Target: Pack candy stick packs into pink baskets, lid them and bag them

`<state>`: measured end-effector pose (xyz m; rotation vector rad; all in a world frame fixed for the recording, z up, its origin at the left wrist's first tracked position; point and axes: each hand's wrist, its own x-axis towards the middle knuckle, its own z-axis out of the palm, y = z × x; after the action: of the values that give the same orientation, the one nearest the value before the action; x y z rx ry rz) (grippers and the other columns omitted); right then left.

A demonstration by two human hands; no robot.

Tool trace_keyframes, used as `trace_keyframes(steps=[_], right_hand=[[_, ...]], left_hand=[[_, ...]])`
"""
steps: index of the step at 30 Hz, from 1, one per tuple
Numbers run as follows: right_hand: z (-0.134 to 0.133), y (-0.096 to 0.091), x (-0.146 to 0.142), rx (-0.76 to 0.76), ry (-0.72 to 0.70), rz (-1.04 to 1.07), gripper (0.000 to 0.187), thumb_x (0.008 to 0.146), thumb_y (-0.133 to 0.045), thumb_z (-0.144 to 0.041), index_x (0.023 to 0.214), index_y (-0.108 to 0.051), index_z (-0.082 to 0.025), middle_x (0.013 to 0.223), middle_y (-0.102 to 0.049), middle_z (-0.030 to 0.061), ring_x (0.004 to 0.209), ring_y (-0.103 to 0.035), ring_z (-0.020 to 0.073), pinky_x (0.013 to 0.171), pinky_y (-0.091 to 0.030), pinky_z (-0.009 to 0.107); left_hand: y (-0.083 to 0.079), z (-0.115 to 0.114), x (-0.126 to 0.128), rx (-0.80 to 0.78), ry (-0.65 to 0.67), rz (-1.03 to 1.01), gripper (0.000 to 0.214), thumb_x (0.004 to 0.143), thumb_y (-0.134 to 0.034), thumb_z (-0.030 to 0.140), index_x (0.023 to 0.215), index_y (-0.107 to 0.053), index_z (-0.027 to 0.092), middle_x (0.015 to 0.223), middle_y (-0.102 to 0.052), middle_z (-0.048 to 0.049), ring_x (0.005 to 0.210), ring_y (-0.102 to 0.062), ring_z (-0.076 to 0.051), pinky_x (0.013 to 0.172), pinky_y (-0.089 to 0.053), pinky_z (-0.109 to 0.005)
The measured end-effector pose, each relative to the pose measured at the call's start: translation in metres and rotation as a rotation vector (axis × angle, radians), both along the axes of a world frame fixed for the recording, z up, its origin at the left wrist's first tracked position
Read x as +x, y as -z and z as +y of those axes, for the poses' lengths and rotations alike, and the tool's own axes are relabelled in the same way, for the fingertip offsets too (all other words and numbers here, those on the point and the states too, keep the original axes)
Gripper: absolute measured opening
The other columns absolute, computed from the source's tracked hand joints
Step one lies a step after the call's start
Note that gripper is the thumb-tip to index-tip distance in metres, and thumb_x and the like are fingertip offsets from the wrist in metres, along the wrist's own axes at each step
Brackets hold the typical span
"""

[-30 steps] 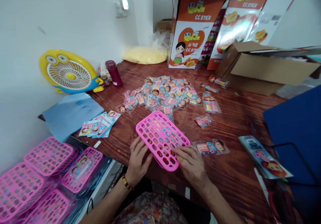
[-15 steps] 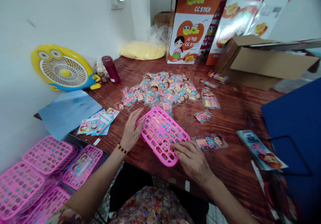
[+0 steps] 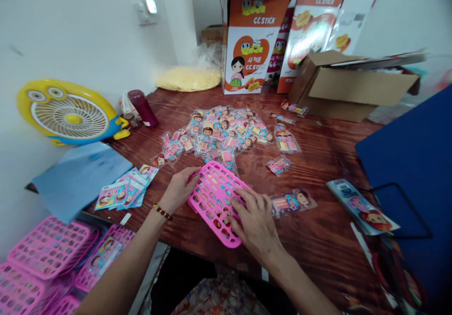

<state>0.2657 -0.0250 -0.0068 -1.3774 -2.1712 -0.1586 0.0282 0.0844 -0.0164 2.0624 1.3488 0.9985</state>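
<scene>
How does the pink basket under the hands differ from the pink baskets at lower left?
The pink basket under the hands lies alone on the wooden table, touched by the left hand and right hand. The lower-left pink baskets sit clustered below the table edge, untouched. All are perforated pink plastic.

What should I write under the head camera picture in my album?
Left hand and right hand rest on a pink holed tray beside sticker packets.

Basket (image 3: 212, 197): pink plastic, slightly glossy, perforated. Desk (image 3: 328, 239): dark wood, visible grain, satin sheen. Packets (image 3: 226, 133), 12 o'clock: glossy clear film.
</scene>
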Motion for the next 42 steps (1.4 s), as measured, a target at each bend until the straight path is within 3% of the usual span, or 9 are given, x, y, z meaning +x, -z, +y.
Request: trace_keyframes(steps=[3,6,9,11,17,25,30,37,42], right_hand=[[-0.002,0.008,0.003,-0.021,0.026,0.084,0.023,0.092,-0.058,-0.033,0.11,-0.061,-0.018,0.137,-0.055,0.0156,0.136,-0.038,0.0347,0.109,-0.028,0.063],[-0.004,0.013,0.018,-0.109,-0.04,0.144,0.037,0.094,-0.056,-0.037,0.125,-0.054,-0.016,0.146,-0.046,0.0169,0.143,-0.029,0.0328,0.11,-0.036,0.057],[-0.003,0.014,0.036,-0.203,-0.047,0.191,0.065,0.093,-0.057,-0.044,0.147,-0.034,-0.017,0.156,-0.03,0.0183,0.146,-0.026,0.032,0.112,-0.038,0.052],[-0.001,0.014,0.045,-0.29,-0.066,0.211,0.072,0.093,-0.057,-0.045,0.153,-0.026,-0.02,0.158,-0.028,0.0173,0.144,-0.031,0.0302,0.112,-0.04,0.048],[0.009,0.017,0.05,-0.409,-0.097,0.35,0.059,0.097,-0.052,-0.039,0.151,-0.033,-0.026,0.149,-0.04,0.0112,0.139,-0.039,0.0231,0.115,-0.037,0.041],[0.004,0.021,0.047,-0.465,-0.105,0.453,0.055,0.101,-0.043,-0.035,0.153,-0.029,-0.029,0.156,-0.03,0.0075,0.143,-0.031,0.0214,0.119,-0.03,0.041],[0.009,0.012,0.053,-0.528,-0.13,0.428,0.053,0.1,-0.045,-0.038,0.151,-0.034,-0.027,0.151,-0.038,0.0077,0.14,-0.037,0.0207,0.118,-0.033,0.038],[0.01,0.017,0.048,-0.49,-0.109,0.512,0.053,0.099,-0.046,-0.037,0.15,-0.037,-0.025,0.147,-0.041,0.0094,0.137,-0.04,0.0214,0.116,-0.035,0.038],[0.013,0.019,0.052,-0.509,-0.128,0.486,0.052,0.099,-0.048,-0.038,0.148,-0.04,-0.025,0.147,-0.042,0.009,0.136,-0.041,0.0213,0.115,-0.036,0.038]], left_hand=[[-0.006,0.004,0.002,-0.032,-0.004,0.03,0.024,0.09,-0.047,0.032,0.099,-0.067,0.021,0.083,-0.072,-0.0028,0.073,-0.066,-0.018,0.067,-0.052,-0.03],[-0.006,-0.003,0.001,-0.09,-0.022,0.057,0.02,0.09,-0.046,0.03,0.095,-0.063,0.021,0.073,-0.067,0.0001,0.063,-0.062,-0.017,0.058,-0.048,-0.027],[0.001,-0.023,-0.003,-0.128,-0.042,0.077,0.031,0.091,-0.044,0.03,0.117,-0.059,0.02,0.083,-0.067,-0.002,0.073,-0.064,-0.018,0.065,-0.051,-0.03],[0.007,-0.037,-0.005,-0.088,-0.025,0.113,0.044,0.094,-0.038,0.028,0.136,-0.049,0.021,0.093,-0.065,-0.0048,0.084,-0.063,-0.019,0.075,-0.052,-0.032],[0.007,-0.049,0.001,-0.088,-0.019,0.243,0.056,0.094,-0.027,0.017,0.149,-0.037,0.021,0.095,-0.052,-0.0049,0.077,-0.057,-0.016,0.079,-0.051,-0.033],[0.006,-0.057,-0.003,-0.108,0.017,0.246,0.056,0.093,-0.03,0.015,0.149,-0.035,0.019,0.115,-0.052,-0.0092,0.1,-0.06,-0.018,0.091,-0.052,-0.033],[0.009,-0.054,-0.002,0.039,0.026,0.254,0.056,0.093,-0.03,0.012,0.147,-0.038,0.021,0.141,-0.041,-0.0122,0.129,-0.047,-0.022,0.107,-0.046,-0.037],[0.012,-0.039,-0.005,-0.012,0.051,0.248,0.055,0.092,-0.032,0.011,0.146,-0.04,0.021,0.14,-0.044,-0.0111,0.13,-0.049,-0.021,0.11,-0.044,-0.038],[0.011,-0.049,-0.006,0.0,0.056,0.253,0.056,0.094,-0.029,0.011,0.148,-0.035,0.022,0.141,-0.042,-0.0112,0.131,-0.048,-0.02,0.113,-0.041,-0.038]])
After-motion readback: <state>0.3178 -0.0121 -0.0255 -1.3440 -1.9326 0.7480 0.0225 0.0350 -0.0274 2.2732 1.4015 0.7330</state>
